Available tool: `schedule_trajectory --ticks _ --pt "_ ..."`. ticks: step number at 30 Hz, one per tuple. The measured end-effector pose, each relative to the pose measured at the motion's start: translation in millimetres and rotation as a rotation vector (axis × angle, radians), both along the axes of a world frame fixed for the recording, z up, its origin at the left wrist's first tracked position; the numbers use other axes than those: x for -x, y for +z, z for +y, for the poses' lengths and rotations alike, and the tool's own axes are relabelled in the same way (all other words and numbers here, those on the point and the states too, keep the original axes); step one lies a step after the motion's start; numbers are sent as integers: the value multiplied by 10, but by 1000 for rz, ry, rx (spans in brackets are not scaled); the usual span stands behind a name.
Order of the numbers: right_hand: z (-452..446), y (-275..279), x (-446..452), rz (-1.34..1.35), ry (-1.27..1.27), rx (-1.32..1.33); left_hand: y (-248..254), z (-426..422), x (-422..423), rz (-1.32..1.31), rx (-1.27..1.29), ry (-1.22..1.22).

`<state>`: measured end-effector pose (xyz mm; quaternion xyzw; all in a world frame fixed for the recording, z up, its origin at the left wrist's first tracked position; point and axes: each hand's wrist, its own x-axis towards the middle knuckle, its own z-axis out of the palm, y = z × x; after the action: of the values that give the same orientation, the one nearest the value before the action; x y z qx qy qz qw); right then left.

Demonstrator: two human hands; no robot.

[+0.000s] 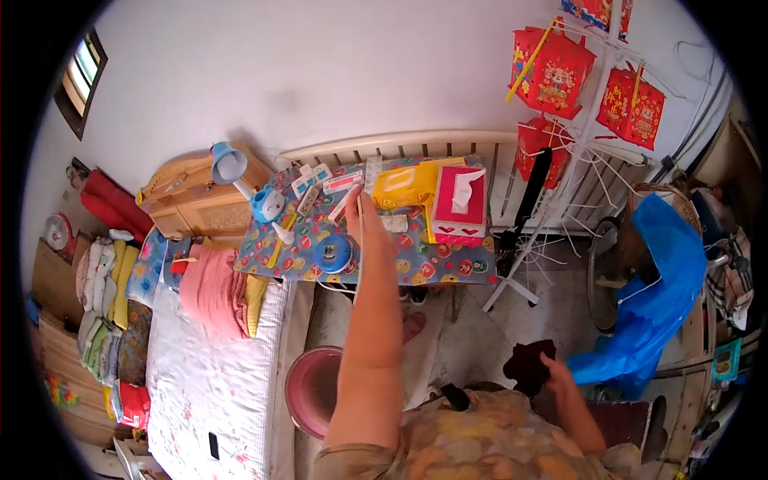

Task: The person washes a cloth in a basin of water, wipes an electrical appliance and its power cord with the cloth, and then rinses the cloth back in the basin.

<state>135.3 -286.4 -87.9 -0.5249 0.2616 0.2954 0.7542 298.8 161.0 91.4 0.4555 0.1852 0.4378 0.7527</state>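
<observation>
My left hand (356,214) is stretched over the patterned table, its fingers seen edge-on and closed around a thin white cord (360,268). The cord hangs down along my forearm toward a round blue device (333,254) on the tabletop. Small white-and-red boxes (342,182) lie just past my fingertips. Low on the right, my right hand (558,374) grips a dark maroon cloth (530,365) in front of my body.
On the table (304,264) stand a blue lamp (230,166), a yellow bag (404,186) and a pink tissue box (459,204). A bed (180,372) is at left, a pink tub (308,392) below. Red lanterns (552,72) hang on a white rack; blue plastic (660,280) is at right.
</observation>
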Motion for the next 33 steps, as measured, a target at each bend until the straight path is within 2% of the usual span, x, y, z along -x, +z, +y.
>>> schedule_trajectory --ticks 3,5,7,9,10,11,13,15,16,17,20,23,24,25,27,31,33 --pt "86 243 19 37 -43 -50 143 -366 5 19 13 155" --pt "42 261 22 39 39 -60 234 -693 75 2 328 86" --pt "94 307 18 22 35 -11 -289 -823 -193 -28 329 90" --pt "81 196 10 23 -81 -135 -281 -1057 -158 -150 667 -88" --pt "73 193 -3 25 -72 -125 -510 -1118 -229 -152 677 -78" --pt "72 195 -21 29 -55 -121 -892 -1127 -366 48 315 -176" --pt "92 247 -58 33 -33 -116 -926 -1179 -356 246 -48 -263" --pt "119 321 -79 65 36 -112 -925 -1256 -314 359 -140 41" --pt "153 345 -81 72 40 -110 -970 -1287 -300 409 -323 259" --pt "193 371 -95 61 34 -110 -990 -1299 -257 415 -321 261" --pt "282 340 -167 28 22 -101 -1044 -1352 -128 487 -179 131" --pt "359 376 -223 15 23 -62 -974 -1434 80 441 459 -292" --pt "385 407 -244 16 30 -33 -1417 -1441 1 321 645 -436" --pt "421 443 -266 14 19 -30 -1474 -1479 37 322 646 -447" --pt "462 516 -290 1 47 -66 -1537 -1537 117 445 926 -656" --pt "450 551 -309 10 49 -88 -1768 -1681 325 650 875 -809" --pt "467 662 -306 6 35 -120 -1965 -1704 394 810 481 -993"
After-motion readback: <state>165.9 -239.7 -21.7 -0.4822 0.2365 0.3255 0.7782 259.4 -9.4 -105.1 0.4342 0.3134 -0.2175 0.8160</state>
